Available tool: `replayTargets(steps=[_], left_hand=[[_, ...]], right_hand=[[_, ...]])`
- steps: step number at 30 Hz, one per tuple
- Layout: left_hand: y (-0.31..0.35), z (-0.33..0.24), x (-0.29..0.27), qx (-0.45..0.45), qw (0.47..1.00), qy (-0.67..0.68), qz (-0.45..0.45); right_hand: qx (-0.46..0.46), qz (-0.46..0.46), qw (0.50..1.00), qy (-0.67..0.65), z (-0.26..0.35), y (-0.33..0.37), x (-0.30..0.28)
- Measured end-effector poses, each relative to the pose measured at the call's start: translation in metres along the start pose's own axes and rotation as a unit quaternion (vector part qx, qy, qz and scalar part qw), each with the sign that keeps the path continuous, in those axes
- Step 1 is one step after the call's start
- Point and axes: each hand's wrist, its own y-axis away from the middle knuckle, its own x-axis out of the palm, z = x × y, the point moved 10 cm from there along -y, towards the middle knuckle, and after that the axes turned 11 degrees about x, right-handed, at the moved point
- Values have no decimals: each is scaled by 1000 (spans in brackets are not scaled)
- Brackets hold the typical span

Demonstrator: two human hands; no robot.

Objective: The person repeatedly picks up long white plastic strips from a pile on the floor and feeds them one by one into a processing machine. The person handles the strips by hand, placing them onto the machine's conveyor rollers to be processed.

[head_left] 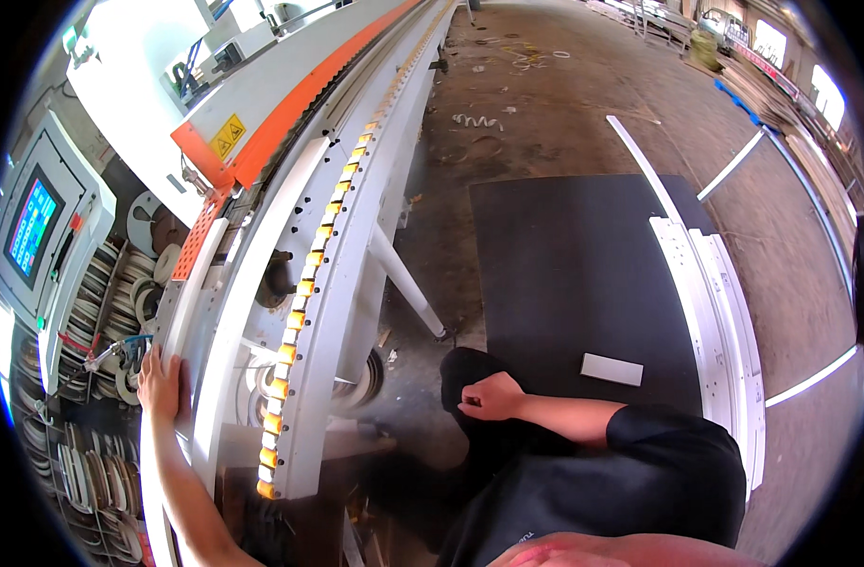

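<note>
My left hand [158, 386] lies on a long narrow white strip [198, 283] at the machine's edge, its fingers stretched forward and its thumb along the right side. Farther up, the strip runs to a perforated orange guard [201, 236]. Beside it, a second long white panel [252, 274] extends along the machine bed. My right hand [491, 396] is curled into a loose fist over my dark-clothed knee, away from the machine, and nothing shows in it.
A rail of yellow and white rollers [297, 319] flanks the bed. At the left stand a control panel with a lit screen [33, 227] and racks of coiled edging [101, 293]. To my right, a dark board [583, 274] carries stacked white strips [706, 312] and a small white block [612, 369].
</note>
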Motion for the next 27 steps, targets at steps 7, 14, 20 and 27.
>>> replayTargets(steps=[7,14,20,27], left_hand=[[-5,9,6,11,1000,-1,-4],[-2,16,8,25,999,22,-3],[-2,2,2,13,999,31,5],[1,16,12,17,1000,14,12]], right_hand=[[5,7,1000,5,-4,-2,6],[-28,-34,999,20,-1,-1,6],[1,4,1000,16,-2,-1,6],[8,13,1000,18,3,-3,5]])
